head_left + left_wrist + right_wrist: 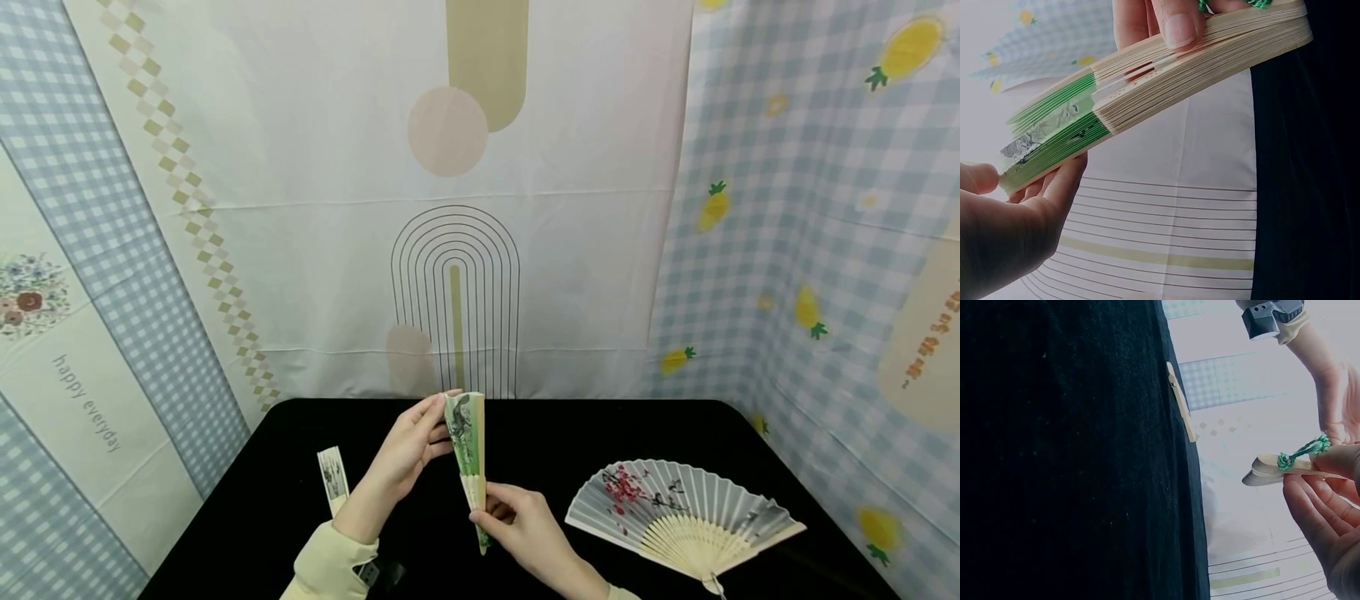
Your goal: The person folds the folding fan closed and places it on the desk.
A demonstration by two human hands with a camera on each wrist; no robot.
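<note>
Holding the green fan [468,454] folded above the table [600,429], my right hand [525,529] pinching its ribs, left hand [408,454] gripping the top, with the grey fan [675,508] spread at three o'clock.

Left hand [408,450] raised toward 12 o'clock, fingers [1060,187] nearly straight, thumb opposite them, pinching. Cream-sleeved forearm angled in from 7 o'clock. Right hand [525,521] lower, at 5 o'clock of the left, fingers [1175,22] curled, gripping, wrist entering from 5 o'clock.
</note>
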